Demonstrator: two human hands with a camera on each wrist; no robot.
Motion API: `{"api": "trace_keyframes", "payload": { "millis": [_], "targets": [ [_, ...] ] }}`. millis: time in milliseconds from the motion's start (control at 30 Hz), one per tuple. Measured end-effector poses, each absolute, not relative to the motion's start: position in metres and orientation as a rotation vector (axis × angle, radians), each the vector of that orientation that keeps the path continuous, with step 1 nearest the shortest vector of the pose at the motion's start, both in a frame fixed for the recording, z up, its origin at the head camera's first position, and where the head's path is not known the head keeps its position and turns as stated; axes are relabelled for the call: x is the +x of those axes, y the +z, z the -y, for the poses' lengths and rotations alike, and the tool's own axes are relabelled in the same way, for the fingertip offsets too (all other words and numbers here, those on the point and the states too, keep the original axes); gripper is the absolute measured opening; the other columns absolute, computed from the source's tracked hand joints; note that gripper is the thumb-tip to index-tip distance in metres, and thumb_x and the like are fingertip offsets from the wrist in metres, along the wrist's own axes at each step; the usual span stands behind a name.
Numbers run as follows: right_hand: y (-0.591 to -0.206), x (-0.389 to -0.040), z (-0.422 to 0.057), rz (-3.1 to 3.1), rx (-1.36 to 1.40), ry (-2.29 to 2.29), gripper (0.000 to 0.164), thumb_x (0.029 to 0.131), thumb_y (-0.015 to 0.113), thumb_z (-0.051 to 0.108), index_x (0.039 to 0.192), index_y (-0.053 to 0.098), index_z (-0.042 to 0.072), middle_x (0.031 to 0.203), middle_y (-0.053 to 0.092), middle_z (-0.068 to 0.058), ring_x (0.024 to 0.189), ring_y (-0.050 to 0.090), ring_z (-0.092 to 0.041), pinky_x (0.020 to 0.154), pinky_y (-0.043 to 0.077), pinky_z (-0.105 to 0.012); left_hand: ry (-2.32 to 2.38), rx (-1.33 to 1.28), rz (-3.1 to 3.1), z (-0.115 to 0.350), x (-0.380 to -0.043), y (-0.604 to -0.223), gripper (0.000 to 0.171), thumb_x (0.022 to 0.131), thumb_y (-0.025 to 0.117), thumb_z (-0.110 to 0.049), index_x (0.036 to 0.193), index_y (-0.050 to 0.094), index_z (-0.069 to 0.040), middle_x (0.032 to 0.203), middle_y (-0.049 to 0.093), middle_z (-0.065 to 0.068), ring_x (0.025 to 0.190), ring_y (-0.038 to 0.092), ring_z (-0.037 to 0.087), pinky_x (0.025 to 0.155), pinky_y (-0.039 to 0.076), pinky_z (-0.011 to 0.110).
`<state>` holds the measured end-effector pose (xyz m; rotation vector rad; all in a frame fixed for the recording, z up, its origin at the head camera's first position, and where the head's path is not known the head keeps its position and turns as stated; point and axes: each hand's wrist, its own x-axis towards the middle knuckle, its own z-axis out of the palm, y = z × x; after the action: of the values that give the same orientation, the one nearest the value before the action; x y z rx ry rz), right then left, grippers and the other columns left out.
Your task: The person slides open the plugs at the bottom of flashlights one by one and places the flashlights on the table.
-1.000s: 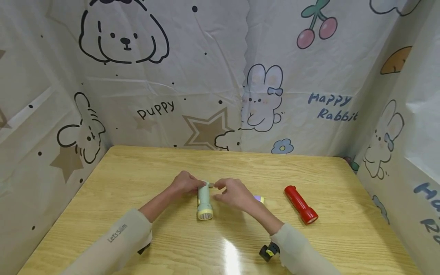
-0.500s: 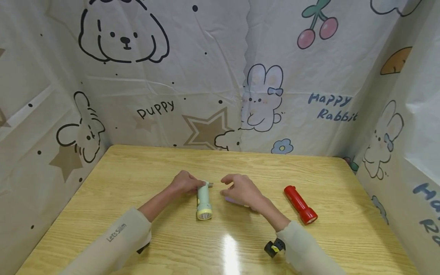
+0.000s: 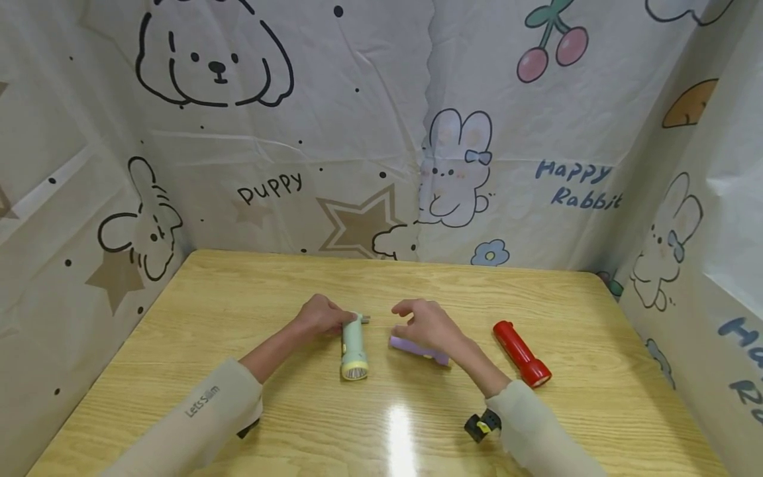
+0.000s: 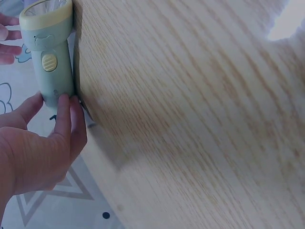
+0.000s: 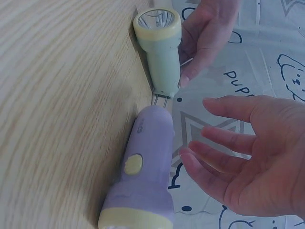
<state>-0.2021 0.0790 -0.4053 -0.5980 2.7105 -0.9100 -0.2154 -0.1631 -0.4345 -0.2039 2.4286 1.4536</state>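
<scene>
In the head view my left hand (image 3: 322, 315) pinches the tail end of a pale green flashlight (image 3: 354, 348) with a cream rim, its lens facing me. Thumb and fingertips are around that end in the left wrist view. Two metal plug prongs (image 5: 160, 100) stick out of the tail. My right hand (image 3: 429, 326) holds nothing; its fingers are spread and loosely bent above a purple flashlight (image 5: 150, 143) lying on the table. That flashlight has a cream switch (image 5: 134, 164) and a cream rim, and the hand partly covers it in the head view.
A red flashlight (image 3: 521, 353) lies on the wooden table (image 3: 250, 285) to the right of my right hand. A printed cloth (image 3: 357, 132) with cartoon animals hangs behind and at both sides of the table.
My right hand has drawn away to the right from the green flashlight's prongs. More of the purple flashlight shows beneath it. The left hand keeps its grip in about the same place.
</scene>
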Motion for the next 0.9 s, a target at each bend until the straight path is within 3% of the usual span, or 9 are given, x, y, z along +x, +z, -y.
{"api": "trace_keyframes", "payload": {
  "millis": [400,633,900],
  "targets": [
    [-0.405,-0.206,-0.091,-2.701,-0.552,-0.823,0.040,0.087,0.078,0.018,0.123,0.069,0.003,0.119,0.067,-0.013,0.101,0.065,-0.026,0.084,0.054,-0.042,1.472,-0.186,-2.427,0.165,-0.219,-0.437,0.031,0.090,0.075,-0.012,0.104,0.068,0.014,0.106,0.067,0.024,0.089,0.071,0.029,0.076,0.059,0.033],
    [-0.406,-0.210,-0.094,-2.679,-0.512,-0.731,0.040,0.087,0.079,0.017,0.122,0.068,0.003,0.118,0.067,-0.012,0.111,0.061,-0.029,0.091,0.051,-0.044,1.474,-0.200,-2.429,0.164,-0.217,-0.435,0.030,0.090,0.075,-0.012,0.103,0.068,0.014,0.105,0.068,0.023,0.088,0.070,0.029,0.075,0.059,0.033],
    [-0.409,-0.212,-0.095,-2.658,-0.472,-0.653,0.040,0.086,0.080,0.018,0.121,0.069,0.003,0.117,0.067,-0.011,0.109,0.061,-0.027,0.092,0.051,-0.043,1.503,-0.203,-2.411,0.164,-0.217,-0.438,0.030,0.089,0.075,-0.010,0.103,0.067,0.015,0.106,0.066,0.025,0.088,0.070,0.030,0.076,0.059,0.034]
  ]
}}
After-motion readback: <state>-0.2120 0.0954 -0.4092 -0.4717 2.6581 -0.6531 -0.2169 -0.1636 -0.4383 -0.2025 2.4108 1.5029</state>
